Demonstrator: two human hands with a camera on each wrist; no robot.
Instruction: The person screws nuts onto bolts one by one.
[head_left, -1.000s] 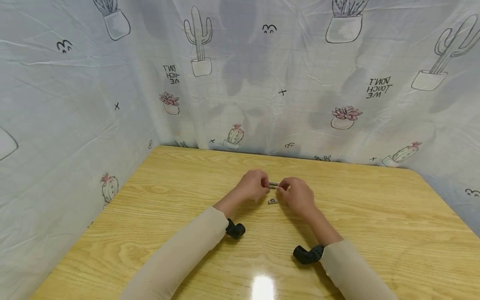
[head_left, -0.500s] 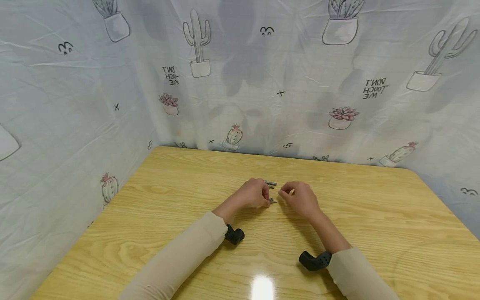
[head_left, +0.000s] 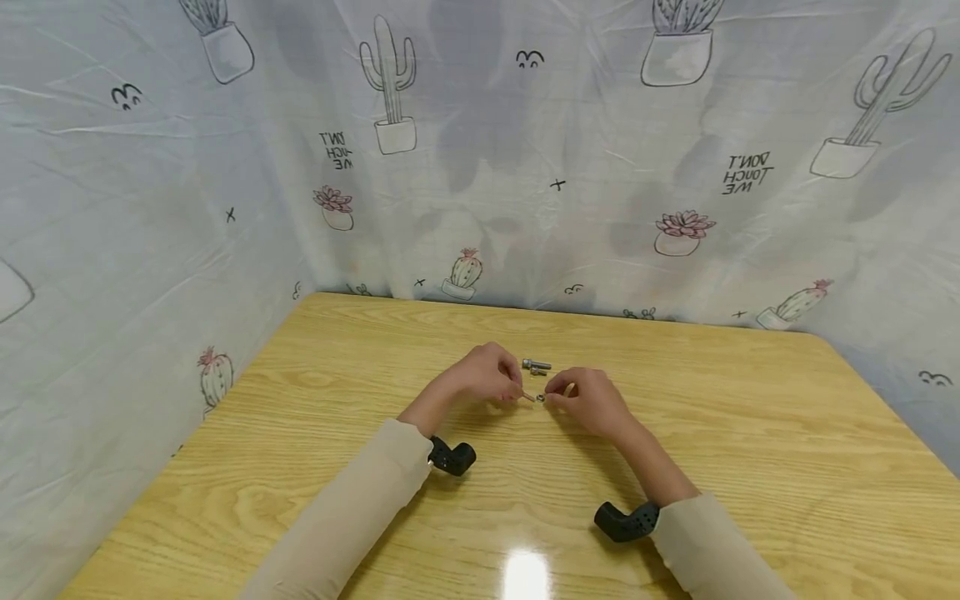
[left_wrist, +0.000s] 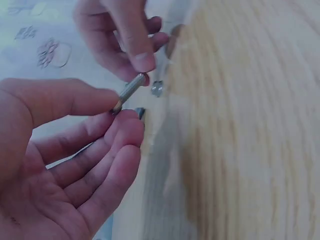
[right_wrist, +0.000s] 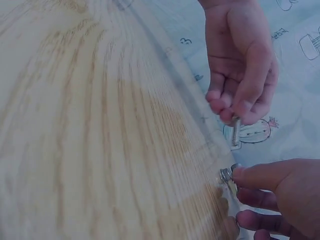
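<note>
My left hand pinches a small bolt between thumb and fingertips; its threaded shank points toward my right hand, and its head is hidden in the fingers. My right hand reaches in from the other side, thumb and index finger bent close to a small metal nut on the table. In the left wrist view the nut lies a little apart from the right fingertips. Just beyond the hands lie a longer bolt and a shorter bolt, side by side.
The wood-grain table extends all around the hands. A pale curtain printed with cacti hangs along its back and left sides. Black curved mounts sit at both wrists.
My left hand has picked up the bolt that lay beside the nut and drawn it slightly left and up. My right hand has moved left, close to the nut.
</note>
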